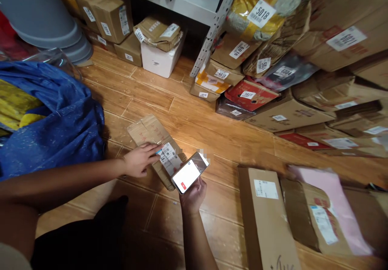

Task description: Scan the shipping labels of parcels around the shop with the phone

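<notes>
A wooden floor fills the frame. A blue bag bulks at the left and numbered boxes pile up at the upper right. A flat cardboard parcel lies on the floor at centre. The left hand rests on it, fingers held together, tips touching its white label. Just below centre, the right hand grips a phone over the parcel's lower end.

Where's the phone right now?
Head view, lower centre: the phone sits in the right hand, screen up, by the near corner of the cardboard parcel whose label the left hand touches.
</notes>
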Demonstrator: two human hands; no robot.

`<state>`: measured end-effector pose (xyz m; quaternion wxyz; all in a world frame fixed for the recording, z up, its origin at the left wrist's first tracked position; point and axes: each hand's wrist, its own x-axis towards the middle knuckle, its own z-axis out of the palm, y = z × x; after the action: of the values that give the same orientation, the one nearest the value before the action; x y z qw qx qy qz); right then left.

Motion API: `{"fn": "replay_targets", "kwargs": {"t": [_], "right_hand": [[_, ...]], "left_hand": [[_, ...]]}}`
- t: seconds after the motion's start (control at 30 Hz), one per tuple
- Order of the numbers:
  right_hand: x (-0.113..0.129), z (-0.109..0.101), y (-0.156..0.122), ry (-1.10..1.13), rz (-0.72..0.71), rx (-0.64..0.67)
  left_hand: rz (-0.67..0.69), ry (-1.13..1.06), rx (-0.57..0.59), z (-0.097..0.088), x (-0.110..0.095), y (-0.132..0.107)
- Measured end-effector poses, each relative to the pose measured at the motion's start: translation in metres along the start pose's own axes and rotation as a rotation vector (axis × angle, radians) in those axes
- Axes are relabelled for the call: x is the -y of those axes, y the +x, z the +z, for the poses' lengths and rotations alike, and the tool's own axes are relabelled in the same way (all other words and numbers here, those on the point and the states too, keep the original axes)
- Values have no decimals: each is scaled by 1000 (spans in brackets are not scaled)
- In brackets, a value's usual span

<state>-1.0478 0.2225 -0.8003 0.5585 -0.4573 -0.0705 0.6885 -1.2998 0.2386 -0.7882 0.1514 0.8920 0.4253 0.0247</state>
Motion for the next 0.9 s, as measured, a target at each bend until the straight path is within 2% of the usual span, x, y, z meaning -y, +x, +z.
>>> {"fn": "replay_targets", "kwargs": {"t": [0.17,0.37,0.5,0.63,0.73,0.8,0.9], "right_hand": [[11,-17,14,-25,-62,-45],[-1,-22,14,-51,-55,-8],[12,-23,11,-41,-20,80],[31,-22,11,9,74,203],[33,-14,14,-89,112,219],[32,-2,17,-291,30,180],[32,27,22,-672,-290,147]], "left_hand": [[14,-8,5,4,3,-4],[-33,0,-4,14,-4,-9],[-70,18,-18,21,-18,-12],[-103,24,-8,22,-27,-13],[-88,13,-28,22,-29,-17],[-50,-3,-76,20,-25,-17],[9,-50,-169,13,-8,-9]]}}
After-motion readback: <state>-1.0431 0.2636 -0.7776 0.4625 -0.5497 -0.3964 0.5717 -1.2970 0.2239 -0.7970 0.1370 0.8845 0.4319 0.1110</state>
